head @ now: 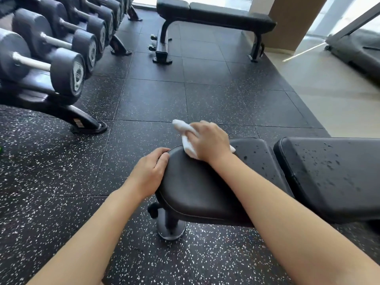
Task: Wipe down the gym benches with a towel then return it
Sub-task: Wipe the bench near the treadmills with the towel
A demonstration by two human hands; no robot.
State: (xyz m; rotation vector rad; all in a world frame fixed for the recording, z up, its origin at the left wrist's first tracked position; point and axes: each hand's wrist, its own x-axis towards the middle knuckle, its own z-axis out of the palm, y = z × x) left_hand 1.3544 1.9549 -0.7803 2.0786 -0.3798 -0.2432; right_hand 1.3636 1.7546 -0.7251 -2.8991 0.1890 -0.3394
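At far left, dumbbells with grey rubber heads and steel handles sit on a black rack. The floor is black rubber tile, flecked white. My left hand curls its fingers over the rounded end of the worktop, a smooth black padded seat. My right hand presses a crumpled white towel on the seat's far edge, fingers clenched around it. Rightward, the back pad is spotted with droplets. A second bench stands beyond.
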